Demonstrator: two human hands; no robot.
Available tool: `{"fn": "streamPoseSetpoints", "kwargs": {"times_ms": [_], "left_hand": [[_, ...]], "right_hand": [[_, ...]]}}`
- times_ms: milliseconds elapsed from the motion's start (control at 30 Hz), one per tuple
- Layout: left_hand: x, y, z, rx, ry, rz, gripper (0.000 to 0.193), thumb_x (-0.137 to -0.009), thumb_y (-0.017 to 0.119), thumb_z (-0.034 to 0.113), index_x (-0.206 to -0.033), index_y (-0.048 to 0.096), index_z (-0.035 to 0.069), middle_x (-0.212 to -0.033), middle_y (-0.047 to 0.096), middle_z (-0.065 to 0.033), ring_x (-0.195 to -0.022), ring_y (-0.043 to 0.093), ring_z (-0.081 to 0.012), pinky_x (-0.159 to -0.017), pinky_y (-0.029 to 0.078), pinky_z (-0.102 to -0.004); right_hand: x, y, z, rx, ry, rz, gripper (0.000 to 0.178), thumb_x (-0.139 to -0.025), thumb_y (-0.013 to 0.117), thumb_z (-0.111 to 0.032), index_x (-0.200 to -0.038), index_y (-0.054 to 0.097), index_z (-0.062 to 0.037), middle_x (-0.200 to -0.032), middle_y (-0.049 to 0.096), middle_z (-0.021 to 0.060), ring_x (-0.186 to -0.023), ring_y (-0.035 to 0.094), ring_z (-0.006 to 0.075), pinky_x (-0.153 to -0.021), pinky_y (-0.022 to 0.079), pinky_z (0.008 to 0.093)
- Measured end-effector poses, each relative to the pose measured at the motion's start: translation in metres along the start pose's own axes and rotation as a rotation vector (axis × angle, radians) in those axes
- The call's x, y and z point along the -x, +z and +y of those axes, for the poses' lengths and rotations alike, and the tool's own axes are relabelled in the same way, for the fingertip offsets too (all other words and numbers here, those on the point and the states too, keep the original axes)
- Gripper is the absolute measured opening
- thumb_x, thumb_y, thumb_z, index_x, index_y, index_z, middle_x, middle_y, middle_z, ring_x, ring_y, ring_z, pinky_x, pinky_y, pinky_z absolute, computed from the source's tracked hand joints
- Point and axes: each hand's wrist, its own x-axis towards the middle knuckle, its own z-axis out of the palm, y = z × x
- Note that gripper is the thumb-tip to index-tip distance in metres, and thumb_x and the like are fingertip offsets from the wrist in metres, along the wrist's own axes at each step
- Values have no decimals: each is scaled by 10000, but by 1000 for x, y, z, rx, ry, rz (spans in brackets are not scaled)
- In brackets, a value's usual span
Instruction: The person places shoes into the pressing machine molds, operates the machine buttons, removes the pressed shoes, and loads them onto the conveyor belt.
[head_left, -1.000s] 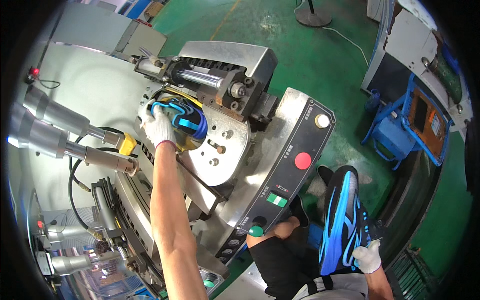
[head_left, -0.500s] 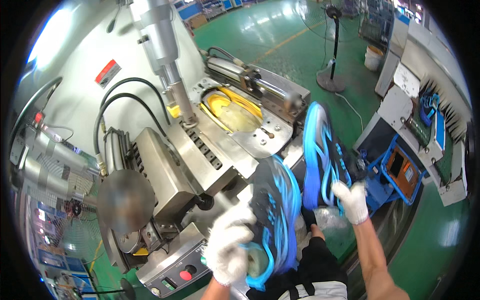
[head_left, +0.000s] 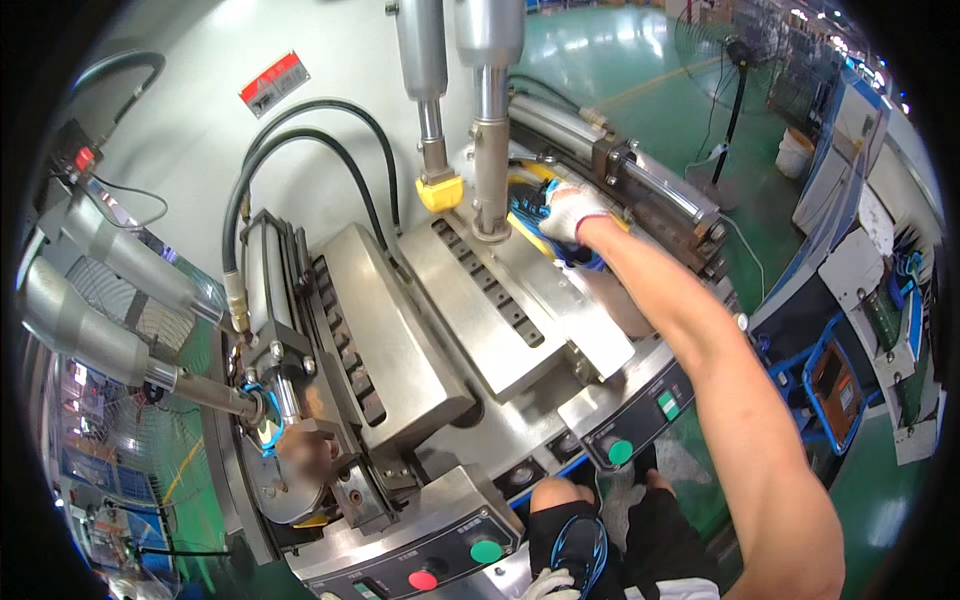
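Note:
My right hand (head_left: 575, 212), in a white knitted glove, reaches to the far right of the press machine. Its fingers close on a black and blue sports shoe (head_left: 535, 205) lying in the yellow-lined mould, and the hand and forearm hide much of it. At the bottom edge, above my lap, a second black and blue shoe (head_left: 582, 552) is tilted on end. My gloved left hand (head_left: 550, 586) grips its lower part; only some of the fingers show. A metal press rod (head_left: 491, 180) stands just left of the mould.
A yellow-tipped rod (head_left: 440, 190) hangs beside it. Steel housings (head_left: 385, 330) fill the middle of the machine. Along its front runs a control panel (head_left: 450, 565) with red and green buttons. A standing fan (head_left: 738, 110) and a conveyor unit (head_left: 890, 310) are on the right.
Both shoes were held up at the machine's front. The right one is now in the mould, with my right arm stretched out; the left one is lower, at my lap. My view has shifted.

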Motion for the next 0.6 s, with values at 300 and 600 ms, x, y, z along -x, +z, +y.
{"fn": "streamPoseSetpoints", "kwargs": {"times_ms": [300,600], "left_hand": [[-5,-4,-1,-45,27,8,318,-822,648,35,-1106,760,122,-1225,712,-153,-1212,655,-385,-1105,489,-471],[14,12,2,-23,90,-24,285,-895,626,43,-1160,727,71,-1288,677,-159,-1299,594,-354,-1163,424,-449]], "right_hand": [[48,-36,-25,72,-83,-197,776,-901,655,-543,-1361,596,80,-1392,613,287,-1298,614,382,-1095,489,410],[375,77,-72,-283,-394,260,816,-885,724,-422,-1493,449,47,-1580,386,316,-1497,341,471,-1256,255,550]]}}
